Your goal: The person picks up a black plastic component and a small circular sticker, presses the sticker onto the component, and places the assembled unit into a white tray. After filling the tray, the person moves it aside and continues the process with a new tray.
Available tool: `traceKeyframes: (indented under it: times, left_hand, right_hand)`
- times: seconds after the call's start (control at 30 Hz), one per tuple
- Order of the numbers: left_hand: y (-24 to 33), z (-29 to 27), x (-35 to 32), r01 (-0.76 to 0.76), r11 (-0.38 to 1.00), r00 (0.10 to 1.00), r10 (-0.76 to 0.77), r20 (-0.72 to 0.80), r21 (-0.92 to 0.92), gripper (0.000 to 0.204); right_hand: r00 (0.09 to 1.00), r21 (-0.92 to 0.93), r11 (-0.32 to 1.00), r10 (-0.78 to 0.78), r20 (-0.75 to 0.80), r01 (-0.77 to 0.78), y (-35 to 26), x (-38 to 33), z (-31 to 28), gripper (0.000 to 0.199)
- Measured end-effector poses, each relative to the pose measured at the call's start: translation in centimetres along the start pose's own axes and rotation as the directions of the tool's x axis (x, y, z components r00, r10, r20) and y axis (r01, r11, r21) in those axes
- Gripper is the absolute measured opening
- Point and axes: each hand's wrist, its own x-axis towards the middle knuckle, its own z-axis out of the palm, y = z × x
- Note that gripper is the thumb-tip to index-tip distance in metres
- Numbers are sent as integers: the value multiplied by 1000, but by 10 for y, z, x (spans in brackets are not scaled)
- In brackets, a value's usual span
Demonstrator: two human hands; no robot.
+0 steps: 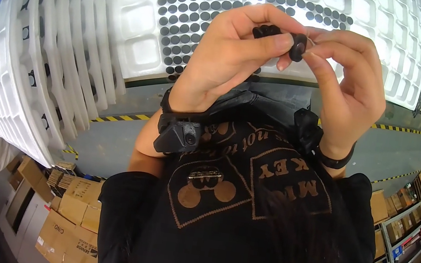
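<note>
- Left hand (228,57) pinches small black parts (266,31) between thumb and fingers.
- Right hand (347,84) grips a black ring (298,46), touching the left.
- White tray (144,27) of black discs (185,12) behind.

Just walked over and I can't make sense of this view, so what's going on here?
A person holds both hands up together. The left hand pinches a small black round part with thumb and fingers; the right hand grips it from the other side. Behind them lies a white moulded tray bearing rows of dark round discs. Cardboard boxes stand nearby.
</note>
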Motion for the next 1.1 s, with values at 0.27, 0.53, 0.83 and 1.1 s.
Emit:
traceKeyframes:
  times: [0.27, 0.53, 0.83, 1.1]
  left_hand:
    - [-2, 2, 0, -18, 991, 1000, 21, -22, 132, 22]
    - [-2, 10, -1, -10, 992, 990, 28, -141, 128, 22]
    - [4, 10, 2, 108, 994, 987, -108, -120, -4, 13]
    - [-4, 8, 0, 22, 994, 999, -18, -38, 104, 13]
  right_hand:
    - [963, 158, 978, 170, -212, -138, -7, 5, 14, 17]
    - [996, -107, 994, -4, 94, 14, 9, 3, 5, 31]
    - [845, 198, 834, 533, -43, -515, -8, 9, -20, 29]
    - [991, -322, 944, 35, -129, -75, 24, 12, -8, 19]
